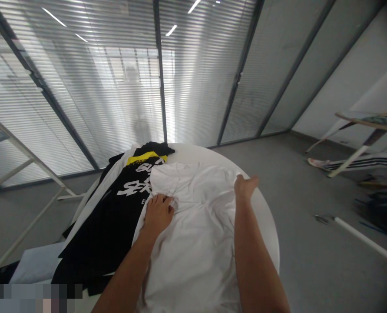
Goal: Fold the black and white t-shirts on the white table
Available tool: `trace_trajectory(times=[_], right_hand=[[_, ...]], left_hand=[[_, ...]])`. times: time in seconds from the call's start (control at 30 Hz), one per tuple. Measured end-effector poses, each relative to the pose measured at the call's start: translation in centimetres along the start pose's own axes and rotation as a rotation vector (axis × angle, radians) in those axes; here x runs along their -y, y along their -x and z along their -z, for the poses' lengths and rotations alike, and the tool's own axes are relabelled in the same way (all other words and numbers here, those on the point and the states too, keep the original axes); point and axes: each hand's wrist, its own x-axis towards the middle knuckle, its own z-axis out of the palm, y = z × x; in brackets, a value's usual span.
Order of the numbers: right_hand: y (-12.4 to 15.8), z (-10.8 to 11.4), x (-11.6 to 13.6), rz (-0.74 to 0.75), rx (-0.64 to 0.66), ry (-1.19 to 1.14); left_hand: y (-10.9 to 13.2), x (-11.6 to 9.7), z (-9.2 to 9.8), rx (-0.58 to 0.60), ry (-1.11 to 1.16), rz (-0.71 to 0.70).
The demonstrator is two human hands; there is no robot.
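Note:
A white T-shirt (196, 226) lies spread over a round white table, its fabric wrinkled around the middle and along the right side. My left hand (159, 212) is on the shirt's left edge, fingers curled onto the cloth. At the shirt's far right edge, near the table rim, my right hand (245, 187) pinches the fabric; some of its fingers are hidden. Beside the white shirt on the left, partly under it, lies a black T-shirt (108, 217) with white lettering and a yellow band.
The white table's (268, 226) curved rim shows at right. A metal frame (33, 161) stands at left, with light blue cloth (38, 261) below. Blinds-covered glass panels (196, 78) rise behind. On the right are another table (369, 119) and a white pole (365, 239).

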Motion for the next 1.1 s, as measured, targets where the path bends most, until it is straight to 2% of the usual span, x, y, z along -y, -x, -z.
trace_trajectory(times=[0.07,0.1,0.23,0.3,0.4,0.5,0.8,0.9,1.03,1.1], right_hand=[[1.0,-0.6,1.3,0.038,-0.025,0.119],[1.7,-1.1,2.1,0.064,0.041,0.151],[5.3,-3.6,4.8,0.214,0.557,0.281],[7.6,-4.9,5.2,0.257,0.644,0.337],[10.5,-6.0,4.9,0.374,0.649,0.46],[11.8,-6.2,4.2,0.517,0.626,0.533],[10.7,-6.5,3.3,0.516,0.675,0.518],[10.8,-6.7,3.1,0.517,0.662,0.507],[10.8,-6.7,3.1,0.505,0.652,0.504],[10.8,-6.7,3.1,0.503,0.656,0.502]], left_hand=[[0.0,0.0,0.0,0.002,0.002,0.003],[0.0,-0.1,0.1,0.004,0.004,0.007],[-0.1,-0.3,0.3,-0.008,0.011,0.056],[-0.2,-0.5,0.5,-0.034,0.004,0.08],[-0.3,-0.6,0.7,-0.051,0.003,0.092],[-0.4,-0.6,0.6,-0.029,0.027,0.098],[-1.7,1.1,0.6,-0.075,0.213,0.158],[-2.4,1.2,1.1,0.006,0.135,0.16],[-4.2,0.0,1.9,0.184,-0.039,0.121],[-5.4,-0.5,2.3,0.21,-0.061,0.137]])
